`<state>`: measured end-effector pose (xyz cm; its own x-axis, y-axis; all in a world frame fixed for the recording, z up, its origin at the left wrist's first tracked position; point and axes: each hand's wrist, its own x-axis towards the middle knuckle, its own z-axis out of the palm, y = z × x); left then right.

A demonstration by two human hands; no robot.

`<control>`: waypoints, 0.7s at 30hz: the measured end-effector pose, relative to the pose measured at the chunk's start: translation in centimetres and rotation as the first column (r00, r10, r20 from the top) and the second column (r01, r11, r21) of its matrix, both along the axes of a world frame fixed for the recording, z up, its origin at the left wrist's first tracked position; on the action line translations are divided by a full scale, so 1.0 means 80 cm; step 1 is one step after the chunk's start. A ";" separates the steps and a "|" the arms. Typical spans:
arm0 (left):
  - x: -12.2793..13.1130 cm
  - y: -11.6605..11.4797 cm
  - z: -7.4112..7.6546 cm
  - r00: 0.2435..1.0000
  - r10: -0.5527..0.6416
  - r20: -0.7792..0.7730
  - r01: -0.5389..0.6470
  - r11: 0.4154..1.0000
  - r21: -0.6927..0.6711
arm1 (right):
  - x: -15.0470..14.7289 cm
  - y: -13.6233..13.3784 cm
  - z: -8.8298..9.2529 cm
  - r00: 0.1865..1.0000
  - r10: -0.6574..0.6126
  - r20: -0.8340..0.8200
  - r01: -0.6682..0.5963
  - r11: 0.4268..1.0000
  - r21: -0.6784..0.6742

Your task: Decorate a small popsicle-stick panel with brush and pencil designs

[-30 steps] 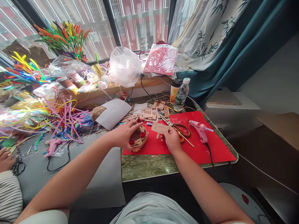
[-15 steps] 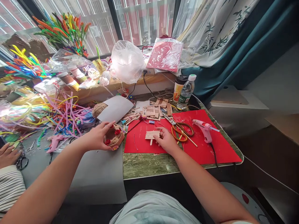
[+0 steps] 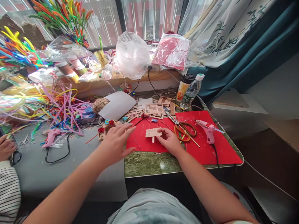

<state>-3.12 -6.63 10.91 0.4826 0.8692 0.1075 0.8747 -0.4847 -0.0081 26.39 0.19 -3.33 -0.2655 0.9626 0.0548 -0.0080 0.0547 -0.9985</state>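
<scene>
Between the thumb and fingers of my right hand (image 3: 172, 142) is a small popsicle-stick panel (image 3: 152, 133), with several flat wooden sticks side by side and one stick end jutting out below. My left hand (image 3: 114, 145) is open, fingers spread, and holds nothing. Just beyond it, partly hidden by the fingers, stands a twine-wrapped ring (image 3: 102, 135) with red roses and a blue flower, resting on the grey mat (image 3: 93, 174). Beneath the panel lies a red sheet (image 3: 142, 146). Scissors with orange-brown handles (image 3: 187, 129) lie just past my right hand.
A pink glue gun (image 3: 209, 130) stands at the right; another pink glue gun (image 3: 50, 138) lies left with its cord. Wooden sticks (image 3: 155, 109), a twine ball (image 3: 100, 105), a water bottle (image 3: 192, 93) and pipe cleaners (image 3: 63, 105) fill the back. A co-worker's hand (image 3: 6, 147) is far left.
My left hand has let go of the twine-wrapped ring, which now sits farther left and back, and has moved right. My right hand still holds the panel. The view has shifted slightly.
</scene>
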 end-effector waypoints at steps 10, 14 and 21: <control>0.123 -0.030 -0.077 0.978 -0.126 -0.167 0.089 0.973 -0.211 | 0.001 -0.018 0.016 0.898 0.235 0.373 -0.298 0.947 0.122; 0.110 -0.026 -0.103 0.990 -0.102 -0.095 0.086 0.983 -0.160 | -0.003 -0.017 0.015 0.917 0.082 0.390 -0.162 0.971 0.177; 0.096 -0.031 -0.137 0.996 -0.067 0.061 0.076 0.984 -0.160 | -0.010 -0.011 0.007 0.932 -0.072 0.356 0.029 0.992 0.124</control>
<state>4.57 -9.12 -0.06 0.5415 0.8407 -0.0036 0.8346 -0.5370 0.1228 25.58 -0.72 -2.78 -0.2392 0.9680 0.0754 0.3556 0.1596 -0.9209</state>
